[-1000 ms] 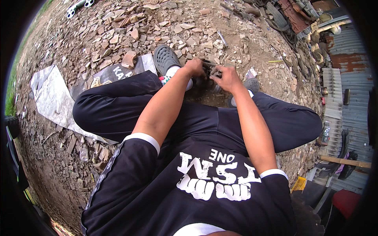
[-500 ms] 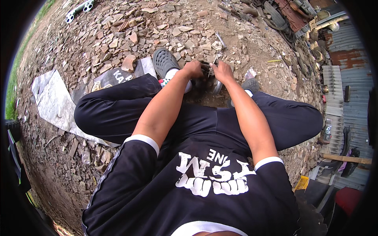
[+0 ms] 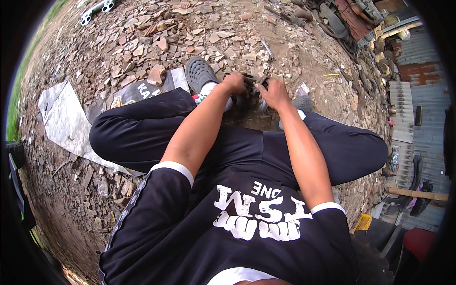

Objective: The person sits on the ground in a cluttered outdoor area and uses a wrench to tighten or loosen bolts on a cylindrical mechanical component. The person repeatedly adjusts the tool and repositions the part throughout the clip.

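Both my hands are over a dark, greasy-looking metal part (image 3: 243,100) on the ground between my feet; shadow and my fingers hide much of it, and I cannot tell its kind. My left hand (image 3: 233,83) is closed on the part's upper left edge. At its upper right side is my right hand (image 3: 275,93), fingers bent round a small dark piece I cannot make out. A shiny metal surface (image 3: 261,106) shows below the right hand. Just beyond the hands, a slim silvery metal tool (image 3: 267,48) lies on the dirt.
Broken tile pieces (image 3: 137,51) cover the ground ahead and left. A pale sheet (image 3: 66,116) lies left of my leg, beside a dark printed sheet (image 3: 164,83). My grey clogs (image 3: 201,75) flank the work. Scrap parts (image 3: 332,23) and corrugated metal (image 3: 427,109) line the right.
My right hand has shifted slightly right and down, its fingers now more curled. The thin bright metal piece that stuck up between my hands no longer shows. My left hand stays nearly in place.
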A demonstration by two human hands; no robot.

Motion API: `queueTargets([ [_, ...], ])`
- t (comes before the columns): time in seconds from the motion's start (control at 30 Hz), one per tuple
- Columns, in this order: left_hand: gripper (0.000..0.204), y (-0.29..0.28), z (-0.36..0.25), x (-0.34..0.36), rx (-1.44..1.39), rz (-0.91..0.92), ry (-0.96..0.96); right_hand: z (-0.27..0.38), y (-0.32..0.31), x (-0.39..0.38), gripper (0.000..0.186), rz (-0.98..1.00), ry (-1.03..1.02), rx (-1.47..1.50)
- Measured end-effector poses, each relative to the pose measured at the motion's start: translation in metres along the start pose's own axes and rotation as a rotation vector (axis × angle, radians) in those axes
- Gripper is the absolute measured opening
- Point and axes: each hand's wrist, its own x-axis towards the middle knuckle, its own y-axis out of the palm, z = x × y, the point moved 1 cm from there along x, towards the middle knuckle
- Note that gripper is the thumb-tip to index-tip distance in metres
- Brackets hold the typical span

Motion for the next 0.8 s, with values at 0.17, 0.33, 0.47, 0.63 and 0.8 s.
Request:
queueTargets([
  [0.17,0.067,0.003,0.003,0.002,0.001,-0.027,0.0,0.023,-0.016,-0.008,0.03,0.107,0.05,-0.032],
  [0.33,0.066,0.007,0.007,0.004,-0.014,-0.033,0.011,0.034,-0.015,-0.015,0.023,0.207,-0.103,0.05],
  [0.47,0.065,0.005,0.006,0.004,-0.018,-0.002,-0.006,0.029,-0.005,-0.011,0.023,0.174,-0.166,0.014],
  [0.63,0.062,0.007,0.008,0.006,0.003,-0.024,-0.008,0.003,0.017,0.011,0.03,0.015,0.086,0.057],
  [0.8,0.059,0.002,-0.001,0.0,0.008,-0.008,0.017,-0.024,0.029,0.021,0.046,-0.008,0.321,-0.012],
])
